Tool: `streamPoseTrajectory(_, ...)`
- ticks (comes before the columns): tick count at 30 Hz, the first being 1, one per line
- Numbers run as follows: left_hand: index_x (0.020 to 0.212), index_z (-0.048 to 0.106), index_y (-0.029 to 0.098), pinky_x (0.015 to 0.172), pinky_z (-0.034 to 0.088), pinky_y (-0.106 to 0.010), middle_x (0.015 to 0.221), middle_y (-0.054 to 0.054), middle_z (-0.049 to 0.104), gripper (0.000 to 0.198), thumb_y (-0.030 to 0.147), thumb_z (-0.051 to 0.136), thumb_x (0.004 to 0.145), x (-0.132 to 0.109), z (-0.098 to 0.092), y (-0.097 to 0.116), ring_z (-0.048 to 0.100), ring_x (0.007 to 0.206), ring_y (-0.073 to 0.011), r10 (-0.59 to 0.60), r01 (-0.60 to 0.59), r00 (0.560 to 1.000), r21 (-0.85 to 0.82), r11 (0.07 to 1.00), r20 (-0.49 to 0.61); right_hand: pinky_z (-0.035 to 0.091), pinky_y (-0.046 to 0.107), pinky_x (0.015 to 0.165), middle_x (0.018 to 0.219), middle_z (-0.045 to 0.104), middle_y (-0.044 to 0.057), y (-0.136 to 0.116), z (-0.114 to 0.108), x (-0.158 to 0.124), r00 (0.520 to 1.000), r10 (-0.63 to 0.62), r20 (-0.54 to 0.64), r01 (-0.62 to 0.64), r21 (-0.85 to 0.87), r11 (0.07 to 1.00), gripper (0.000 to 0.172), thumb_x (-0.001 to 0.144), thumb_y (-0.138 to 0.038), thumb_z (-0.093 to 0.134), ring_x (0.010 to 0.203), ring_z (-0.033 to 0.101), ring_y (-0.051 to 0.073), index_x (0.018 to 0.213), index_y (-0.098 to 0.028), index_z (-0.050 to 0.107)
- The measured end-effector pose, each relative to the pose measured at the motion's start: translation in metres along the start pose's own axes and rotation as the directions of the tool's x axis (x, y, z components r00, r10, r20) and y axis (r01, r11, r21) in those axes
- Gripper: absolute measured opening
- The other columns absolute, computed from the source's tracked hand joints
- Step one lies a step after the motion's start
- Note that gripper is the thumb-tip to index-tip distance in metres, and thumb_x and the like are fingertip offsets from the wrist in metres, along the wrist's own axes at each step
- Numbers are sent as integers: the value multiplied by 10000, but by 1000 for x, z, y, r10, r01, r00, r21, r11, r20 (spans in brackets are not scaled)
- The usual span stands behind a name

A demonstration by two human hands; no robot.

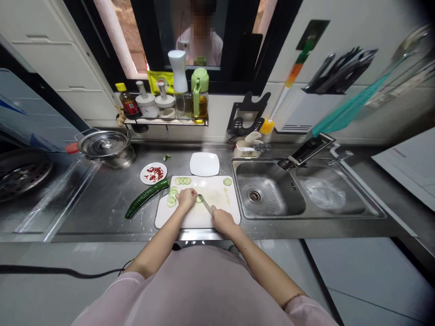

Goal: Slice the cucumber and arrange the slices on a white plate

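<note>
A white cutting board (217, 210) lies on the steel counter in front of me. My left hand (186, 198) is curled shut over a short piece of cucumber (198, 198) on the board. My right hand (221, 220) is shut on a knife (205, 203), whose blade meets the cucumber piece beside my left fingers. Several cucumber slices (171, 199) lie at the board's left, more cucumber slices (182, 180) along its far edge, and one slice (227, 182) at the far right corner. A whole cucumber (147, 197) lies diagonally on the counter, left of the board.
A small plate of chopped red chilli (153, 173) and an empty white square plate (204, 164) sit behind the board. A lidded pot (106, 146) stands far left. The sink (272, 192) is right of the board. A shelf of bottles (166, 120) hangs on the wall.
</note>
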State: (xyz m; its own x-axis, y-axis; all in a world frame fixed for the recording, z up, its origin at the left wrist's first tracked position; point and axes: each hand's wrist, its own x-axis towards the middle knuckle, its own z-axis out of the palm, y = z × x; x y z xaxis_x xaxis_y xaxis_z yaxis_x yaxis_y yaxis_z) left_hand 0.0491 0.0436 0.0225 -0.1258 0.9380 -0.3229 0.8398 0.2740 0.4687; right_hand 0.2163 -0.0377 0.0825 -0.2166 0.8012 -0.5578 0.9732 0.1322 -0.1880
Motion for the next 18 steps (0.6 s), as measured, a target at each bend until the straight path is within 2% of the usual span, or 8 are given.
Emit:
streamPoseTrajectory(13, 829, 712, 276, 956, 315, -421, 947, -41, 738, 129, 289, 584, 821, 1, -2, 1, 555, 1104, -278, -6, 6, 1000, -7, 1000, 14, 459, 318, 732, 1073, 678, 177, -3, -6, 8, 998, 3, 60, -3, -3, 1000, 387, 880, -79, 370, 1004, 663, 261, 1251, -158, 447)
streamPoseTrajectory(18, 836, 720, 273, 945, 315, -426, 955, -48, 741, 138, 274, 584, 818, 1, -2, 1, 558, 1095, -279, -10, 11, 1000, -3, 1000, 11, 460, 320, 744, 1060, 679, 169, -2, -4, 11, 998, 4, 57, -5, 10, 1000, 350, 897, -99, 375, 996, 664, 256, 1231, -172, 454)
